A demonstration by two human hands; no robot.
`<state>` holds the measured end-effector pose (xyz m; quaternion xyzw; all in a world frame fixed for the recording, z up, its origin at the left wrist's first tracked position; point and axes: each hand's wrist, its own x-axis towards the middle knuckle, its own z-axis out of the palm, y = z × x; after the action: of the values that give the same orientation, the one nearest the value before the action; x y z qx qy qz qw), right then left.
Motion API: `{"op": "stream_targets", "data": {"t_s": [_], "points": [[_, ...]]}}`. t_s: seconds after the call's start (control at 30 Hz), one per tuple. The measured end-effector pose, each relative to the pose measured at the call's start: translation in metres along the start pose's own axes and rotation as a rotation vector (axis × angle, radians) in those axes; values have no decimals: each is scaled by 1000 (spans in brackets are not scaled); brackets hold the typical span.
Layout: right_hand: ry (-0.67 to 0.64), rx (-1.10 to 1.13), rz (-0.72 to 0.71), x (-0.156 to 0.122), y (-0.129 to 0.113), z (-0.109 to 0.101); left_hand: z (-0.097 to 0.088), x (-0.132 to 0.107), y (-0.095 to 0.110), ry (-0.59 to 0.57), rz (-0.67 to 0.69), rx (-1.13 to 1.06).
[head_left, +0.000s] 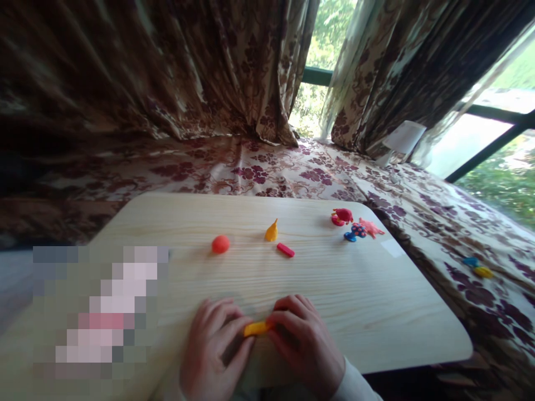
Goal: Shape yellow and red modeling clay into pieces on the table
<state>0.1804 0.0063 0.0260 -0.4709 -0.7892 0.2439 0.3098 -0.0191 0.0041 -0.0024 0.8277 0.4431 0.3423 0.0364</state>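
Both my hands rest at the near edge of a pale wooden table. Between them lies a short orange roll of modelling clay. My left hand pinches its left end with curled fingers. My right hand pinches its right end, fingers bent over it. Farther back on the table sit an orange-red clay ball, a small yellow cone-like piece and a short red stick.
At the far right of the table stand small clay figures: a red one, a blue one and a pink one. A blurred patch covers the table's left. Floral cloth, curtains and a window lie behind; two clay bits sit on the cloth at right.
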Motion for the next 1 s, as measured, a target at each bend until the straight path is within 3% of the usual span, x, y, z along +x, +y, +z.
{"op": "stream_targets", "data": {"t_s": [0.37,0.6,1.0], "points": [[36,-159,43,3,-3,1,4,9,4,104,-126,41],[54,-163,22,-12,1,-2,-1,3,3,32,-69,59],[24,-136,31,-2,2,4,1,-2,-2,13,-83,6]]}}
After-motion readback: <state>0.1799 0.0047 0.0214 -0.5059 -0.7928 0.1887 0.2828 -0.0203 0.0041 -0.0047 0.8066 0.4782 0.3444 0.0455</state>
